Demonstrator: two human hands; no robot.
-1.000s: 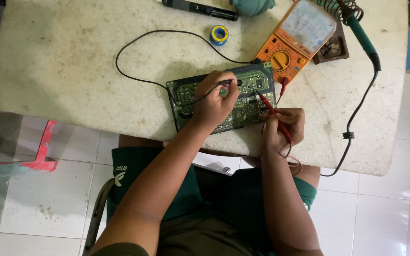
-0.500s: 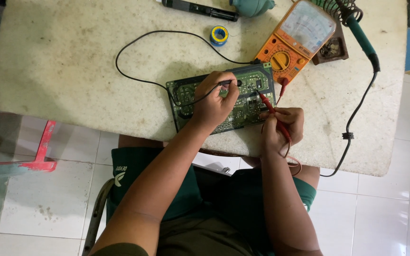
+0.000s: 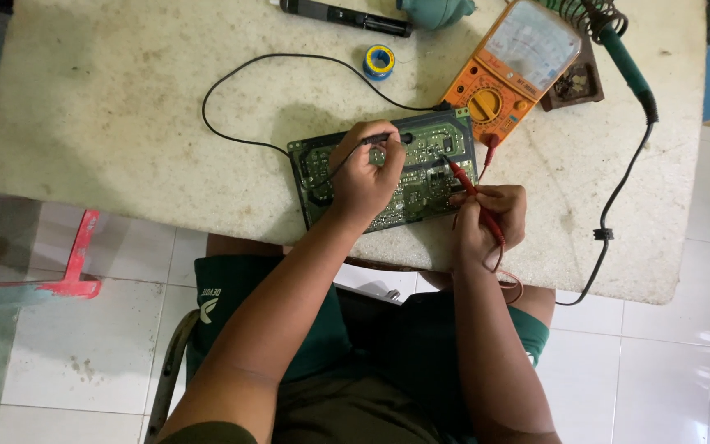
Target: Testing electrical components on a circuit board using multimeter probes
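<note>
Green circuit board [image 3: 421, 177] lies flat near the table's [image 3: 125, 123] front edge, about midway along it. The left hand [image 3: 365, 174] rests on the board, fingers closed around a black probe [image 3: 384, 138] whose tip touches the board's far side. The right hand [image 3: 486, 218], at the board's right end, pinches a red probe [image 3: 470, 189] angled onto the board. An orange multimeter [image 3: 509, 70] sits just beyond, towards the far right corner, beside a green-handled soldering iron [image 3: 626, 66].

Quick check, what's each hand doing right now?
Left hand: closed on the black probe, tip on the circuit board.
Right hand: closed on the red probe, tip on the same board.
</note>
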